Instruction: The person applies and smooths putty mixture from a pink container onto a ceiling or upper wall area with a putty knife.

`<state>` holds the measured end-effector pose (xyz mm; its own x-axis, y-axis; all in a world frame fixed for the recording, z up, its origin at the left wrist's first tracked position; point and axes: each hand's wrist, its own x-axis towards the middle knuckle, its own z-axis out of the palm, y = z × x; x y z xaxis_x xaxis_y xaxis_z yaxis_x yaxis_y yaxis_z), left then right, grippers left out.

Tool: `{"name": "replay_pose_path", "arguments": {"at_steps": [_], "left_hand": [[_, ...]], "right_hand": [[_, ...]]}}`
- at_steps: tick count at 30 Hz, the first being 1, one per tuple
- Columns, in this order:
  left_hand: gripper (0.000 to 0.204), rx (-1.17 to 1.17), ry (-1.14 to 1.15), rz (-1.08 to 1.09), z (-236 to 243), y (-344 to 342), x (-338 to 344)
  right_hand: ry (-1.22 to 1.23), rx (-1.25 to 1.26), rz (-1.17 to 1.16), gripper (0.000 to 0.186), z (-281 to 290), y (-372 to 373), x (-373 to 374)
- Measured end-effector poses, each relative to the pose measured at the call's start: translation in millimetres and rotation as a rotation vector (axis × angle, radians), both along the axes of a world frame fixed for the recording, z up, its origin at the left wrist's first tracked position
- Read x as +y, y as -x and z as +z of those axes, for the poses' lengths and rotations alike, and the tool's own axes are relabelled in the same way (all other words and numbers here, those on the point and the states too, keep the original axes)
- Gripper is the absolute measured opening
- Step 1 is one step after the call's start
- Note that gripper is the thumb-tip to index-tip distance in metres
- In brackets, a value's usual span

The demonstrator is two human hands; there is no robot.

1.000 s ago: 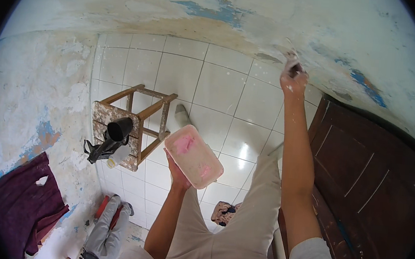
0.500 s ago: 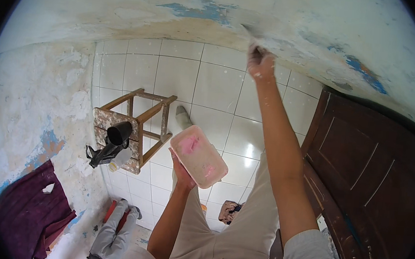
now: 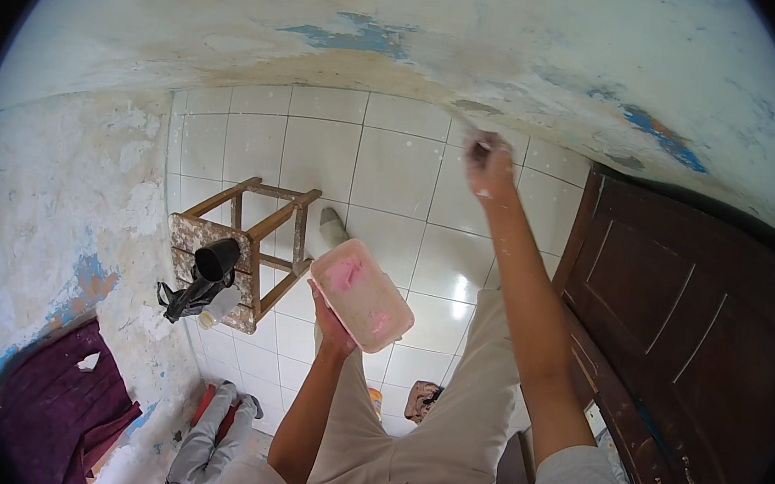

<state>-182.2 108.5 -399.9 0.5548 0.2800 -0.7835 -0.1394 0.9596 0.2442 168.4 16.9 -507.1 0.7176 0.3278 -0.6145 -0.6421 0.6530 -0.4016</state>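
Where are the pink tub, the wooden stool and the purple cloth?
Pink tub [image 3: 361, 302], head view: middle of its inside.
Wooden stool [image 3: 191, 230], head view: uncovered part of seat.
Purple cloth [image 3: 60, 398], head view: its middle.

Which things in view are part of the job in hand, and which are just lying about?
In the job:
pink tub, in the left hand
thin, blurred tool, in the right hand
probably the flaked wall ahead

Seemingly just lying about:
wooden stool
maroon cloth
patterned brown cloth

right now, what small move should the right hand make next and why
Probably bring the white-flecked right hand toward the pale pink rectangular plastic tub: the left hand holds it, and bright pink smears on it look like paste.
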Motion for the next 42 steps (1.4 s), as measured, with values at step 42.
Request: {"name": "replay_pose_path", "arguments": {"at_steps": [42], "left_hand": [[0.070, 0.082, -0.218, -0.434, 0, 2, 166]], "right_hand": [[-0.484, 0.190, -0.220, 0.024, -2, 9, 151]]}}
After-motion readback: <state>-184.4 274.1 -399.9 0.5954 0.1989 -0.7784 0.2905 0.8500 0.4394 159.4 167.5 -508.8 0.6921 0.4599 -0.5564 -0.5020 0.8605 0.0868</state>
